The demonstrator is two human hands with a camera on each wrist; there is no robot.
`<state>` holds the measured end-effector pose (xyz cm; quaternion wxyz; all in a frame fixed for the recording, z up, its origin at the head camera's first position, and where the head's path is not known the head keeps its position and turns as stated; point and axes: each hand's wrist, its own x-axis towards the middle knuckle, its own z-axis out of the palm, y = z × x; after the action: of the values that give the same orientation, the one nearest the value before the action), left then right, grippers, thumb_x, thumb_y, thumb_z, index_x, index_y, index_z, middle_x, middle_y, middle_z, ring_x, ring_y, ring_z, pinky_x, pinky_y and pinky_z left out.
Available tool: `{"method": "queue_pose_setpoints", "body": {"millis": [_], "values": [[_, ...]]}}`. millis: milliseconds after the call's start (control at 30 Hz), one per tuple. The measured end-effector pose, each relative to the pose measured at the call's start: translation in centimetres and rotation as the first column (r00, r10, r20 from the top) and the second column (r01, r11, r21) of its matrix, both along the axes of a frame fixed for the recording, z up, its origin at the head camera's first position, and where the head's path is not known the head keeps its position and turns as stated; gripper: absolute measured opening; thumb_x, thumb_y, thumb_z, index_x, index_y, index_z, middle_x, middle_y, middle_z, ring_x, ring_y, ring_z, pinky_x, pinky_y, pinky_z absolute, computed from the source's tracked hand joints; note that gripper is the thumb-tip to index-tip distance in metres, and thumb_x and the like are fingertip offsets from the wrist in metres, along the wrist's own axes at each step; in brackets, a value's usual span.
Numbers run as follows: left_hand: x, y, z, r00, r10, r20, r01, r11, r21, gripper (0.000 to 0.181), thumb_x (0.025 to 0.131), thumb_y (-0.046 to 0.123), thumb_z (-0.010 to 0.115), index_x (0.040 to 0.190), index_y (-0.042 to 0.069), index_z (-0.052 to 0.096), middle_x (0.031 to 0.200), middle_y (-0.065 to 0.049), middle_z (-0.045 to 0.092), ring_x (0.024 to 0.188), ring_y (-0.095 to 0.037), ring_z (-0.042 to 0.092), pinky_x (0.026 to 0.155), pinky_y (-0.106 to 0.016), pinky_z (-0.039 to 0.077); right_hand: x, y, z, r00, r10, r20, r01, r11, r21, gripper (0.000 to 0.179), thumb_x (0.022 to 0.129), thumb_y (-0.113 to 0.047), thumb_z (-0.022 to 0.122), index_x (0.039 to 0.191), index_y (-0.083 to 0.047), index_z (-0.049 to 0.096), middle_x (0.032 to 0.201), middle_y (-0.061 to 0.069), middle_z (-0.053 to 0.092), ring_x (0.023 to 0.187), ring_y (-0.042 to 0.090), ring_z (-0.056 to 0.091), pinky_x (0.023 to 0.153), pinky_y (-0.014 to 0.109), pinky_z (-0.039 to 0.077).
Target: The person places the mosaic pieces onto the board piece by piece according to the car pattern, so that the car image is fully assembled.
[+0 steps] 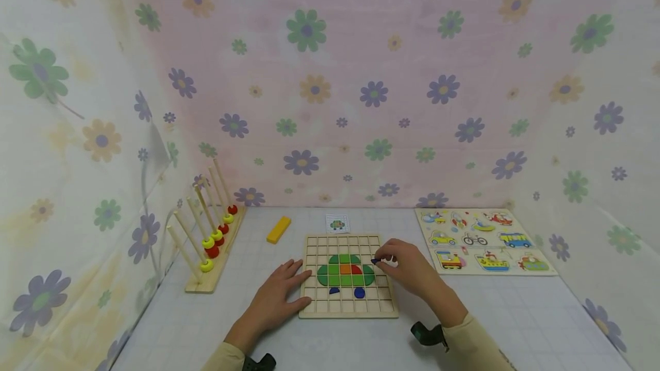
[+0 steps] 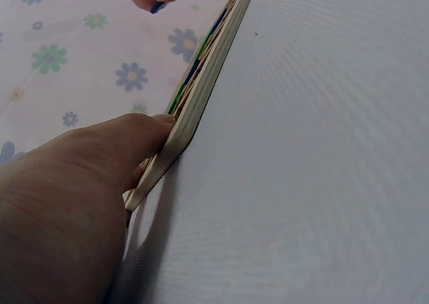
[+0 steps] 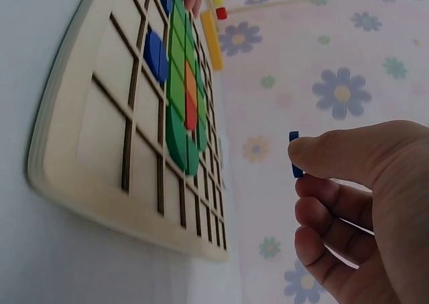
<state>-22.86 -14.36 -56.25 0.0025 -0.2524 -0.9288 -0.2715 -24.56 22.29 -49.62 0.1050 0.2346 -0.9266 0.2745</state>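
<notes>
A wooden grid board lies on the table with green, orange and red tiles forming a rounded shape in its middle. Below that shape sit a blue round pair of tiles and a single blue tile. My right hand pinches a small blue tile between thumb and fingertips, above the board's right side. My left hand rests at the board's left edge, its thumb touching the rim and its fingers extended.
Behind the board lie a small pattern card and a yellow block. To the left stands a wooden peg rack with red and yellow beads. A picture puzzle board of vehicles lies at the right. Flowered cloth walls surround the table.
</notes>
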Motion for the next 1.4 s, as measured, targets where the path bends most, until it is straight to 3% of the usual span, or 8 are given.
{"method": "queue_pose_setpoints", "body": {"millis": [333,600,900,1200,1400], "values": [[0.0,-0.1,0.0,1.0,0.001,0.012,-0.001,1.0,-0.001,0.066,0.1,0.055,0.073,0.155,0.02,0.064,0.169,-0.008,0.045,0.159,-0.038,0.032,0.124,-0.067,0.032,0.9,-2.5,0.3,0.999,0.052,0.012,-0.052,0.998,-0.016,0.015,0.094,-0.009,0.086,0.104,-0.02,0.081,0.102,-0.014,0.067,0.09,0.007,0.061,0.08,0.029,0.06],[-0.1,-0.1,-0.1,1.0,0.001,0.009,-0.001,1.0,0.006,0.068,0.1,0.057,0.072,0.155,0.019,0.063,0.169,-0.008,0.045,0.159,-0.038,0.032,0.123,-0.067,0.032,1.1,-4.1,0.1,0.991,0.133,0.003,-0.132,0.99,-0.049,0.016,0.094,-0.007,0.086,0.102,-0.019,0.08,0.105,-0.01,0.069,0.093,0.017,0.07,0.08,0.038,0.063],[-0.2,-0.3,-0.2,1.0,-0.005,0.01,0.005,1.0,0.01,0.067,0.1,0.057,0.072,0.155,0.019,0.064,0.169,-0.009,0.045,0.159,-0.039,0.033,0.124,-0.067,0.031,1.6,-6.1,-0.3,0.981,0.189,0.033,-0.187,0.981,-0.055,0.015,0.094,-0.01,0.086,0.104,-0.019,0.08,0.101,-0.012,0.067,0.092,0.009,0.067,0.08,0.032,0.061],[-0.4,-0.3,-0.4,1.0,-0.004,0.003,0.004,1.0,0.012,0.066,0.1,0.057,0.072,0.155,0.02,0.064,0.169,-0.008,0.046,0.158,-0.039,0.034,0.123,-0.067,0.032,2.1,-7.2,-0.9,0.979,0.172,0.111,-0.172,0.985,-0.008,0.01,0.096,-0.016,0.085,0.103,-0.021,0.08,0.103,-0.015,0.067,0.095,0.007,0.062,0.088,0.036,0.06],[-0.4,-0.3,-0.6,1.0,-0.009,-0.017,0.009,1.0,0.009,0.066,0.101,0.057,0.071,0.155,0.021,0.064,0.169,-0.008,0.046,0.158,-0.039,0.034,0.123,-0.066,0.032,2.2,-7.7,-1.7,0.977,0.182,0.115,-0.185,0.982,0.024,0.011,0.094,-0.015,0.087,0.102,-0.021,0.082,0.102,-0.016,0.068,0.097,0.006,0.062,0.09,0.038,0.059]]}}
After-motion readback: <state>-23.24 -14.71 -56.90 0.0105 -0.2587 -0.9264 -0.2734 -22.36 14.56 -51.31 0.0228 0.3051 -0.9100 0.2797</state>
